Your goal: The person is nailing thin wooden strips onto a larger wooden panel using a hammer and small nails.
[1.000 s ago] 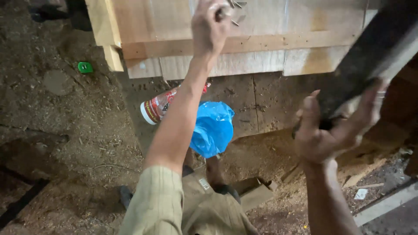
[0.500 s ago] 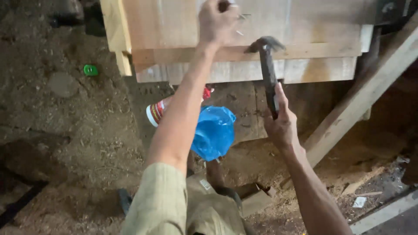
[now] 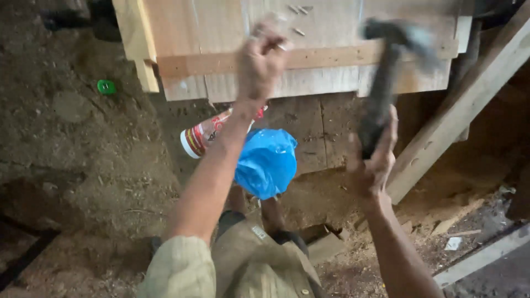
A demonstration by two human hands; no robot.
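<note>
A wide panel of pale wooden boards (image 3: 221, 33) fills the top of the view, with a thin wooden strip (image 3: 331, 57) running across it from left to right and a thicker post (image 3: 135, 44) at its left edge. A long plank (image 3: 464, 105) leans diagonally down the right side, over ground covered in sawdust (image 3: 83, 165). The left hand (image 3: 262, 60) is raised on an outstretched arm, its back toward the camera, and rests against the strip near the middle of the panel; its fingers (image 3: 270, 36) are pinched together at the top, though motion blur hides whatever small thing sits between them. A few loose nails (image 3: 298, 10) lie on the boards just above and to the right of that hand. The right hand (image 3: 372, 160) is lower and to the right, wrist bent upward, fingers wrapped tight around the lower end of a dark hammer (image 3: 386, 77); the handle rises nearly upright from the fist and the blurred head sits level with the strip, well to the right of the left hand. Below the left forearm hangs a crumpled bright blue plastic bag (image 3: 268, 163), and just beside it lies a bottle (image 3: 201, 138) with a white end and red bands. A small green cap (image 3: 106, 86) lies on the ground at the left.
</note>
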